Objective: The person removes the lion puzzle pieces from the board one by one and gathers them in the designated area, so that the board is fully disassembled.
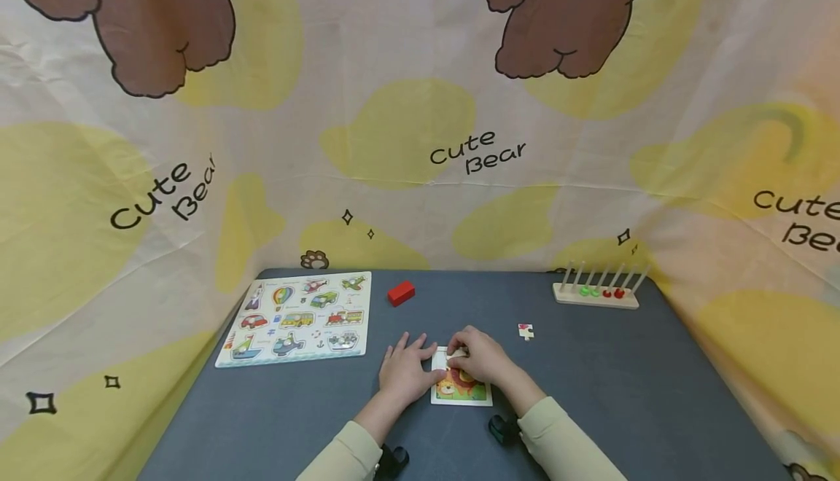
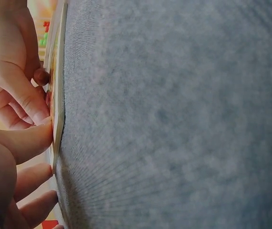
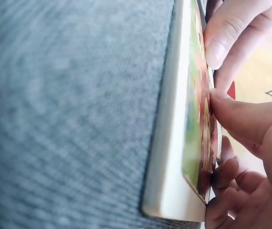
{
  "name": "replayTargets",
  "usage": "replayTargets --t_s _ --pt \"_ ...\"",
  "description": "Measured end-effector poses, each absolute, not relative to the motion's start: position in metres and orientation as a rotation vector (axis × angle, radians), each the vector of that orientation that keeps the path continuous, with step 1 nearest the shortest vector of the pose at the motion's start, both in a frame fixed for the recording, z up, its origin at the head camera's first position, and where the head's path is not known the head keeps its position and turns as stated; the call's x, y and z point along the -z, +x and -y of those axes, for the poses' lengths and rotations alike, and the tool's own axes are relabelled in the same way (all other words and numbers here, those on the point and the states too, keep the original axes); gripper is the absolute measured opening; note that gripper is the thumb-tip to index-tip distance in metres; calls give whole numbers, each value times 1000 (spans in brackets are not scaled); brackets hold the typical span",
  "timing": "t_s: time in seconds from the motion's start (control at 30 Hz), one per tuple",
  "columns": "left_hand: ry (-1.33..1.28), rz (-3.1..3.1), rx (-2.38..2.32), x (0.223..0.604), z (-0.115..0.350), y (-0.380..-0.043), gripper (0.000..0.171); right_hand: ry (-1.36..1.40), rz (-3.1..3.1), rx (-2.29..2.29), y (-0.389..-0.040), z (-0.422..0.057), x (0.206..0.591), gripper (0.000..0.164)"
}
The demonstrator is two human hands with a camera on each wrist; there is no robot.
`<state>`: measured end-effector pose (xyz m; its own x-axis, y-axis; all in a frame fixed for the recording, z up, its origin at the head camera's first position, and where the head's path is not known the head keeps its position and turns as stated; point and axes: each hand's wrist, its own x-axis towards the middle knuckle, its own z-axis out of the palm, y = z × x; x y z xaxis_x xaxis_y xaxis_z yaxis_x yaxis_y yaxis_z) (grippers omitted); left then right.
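Note:
A small jigsaw puzzle [image 1: 462,392] with a lion picture lies in its pale frame on the grey table, its top part showing white. My left hand [image 1: 402,373] rests along the left side, fingers spread, and its thumb [image 2: 28,140] presses on the puzzle's edge. Over the upper part, my right hand [image 1: 484,358] has its fingers curled and pinches a puzzle piece [image 1: 457,354], mostly hidden by the fingers. In the right wrist view the right thumb [image 3: 238,114] lies against the picture surface. A loose puzzle piece [image 1: 526,331] lies to the right of the hands.
A large vehicle picture board [image 1: 295,321] lies at the back left, with a red block [image 1: 401,293] beside it. At the back right stands a wooden peg rack [image 1: 596,296] with green and red beads. A printed cloth [image 1: 394,204] hangs behind the table.

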<state>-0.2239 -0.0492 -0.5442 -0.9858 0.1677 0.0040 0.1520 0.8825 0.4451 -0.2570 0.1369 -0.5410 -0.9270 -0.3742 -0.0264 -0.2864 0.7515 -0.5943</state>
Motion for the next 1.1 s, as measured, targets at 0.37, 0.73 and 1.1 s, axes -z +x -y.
replayTargets --t_s 0.37,0.73,1.1 --pt "251 -3010 -688 543 49 -222 59 -518 -2757 1095 -256 -142 544 18" --pt "211 -3009 -680 544 50 -223 60 -576 -2644 1197 -258 -150 545 24" --pt "241 -2996 -713 541 48 -222 60 -452 -2732 1384 -257 -153 537 19"
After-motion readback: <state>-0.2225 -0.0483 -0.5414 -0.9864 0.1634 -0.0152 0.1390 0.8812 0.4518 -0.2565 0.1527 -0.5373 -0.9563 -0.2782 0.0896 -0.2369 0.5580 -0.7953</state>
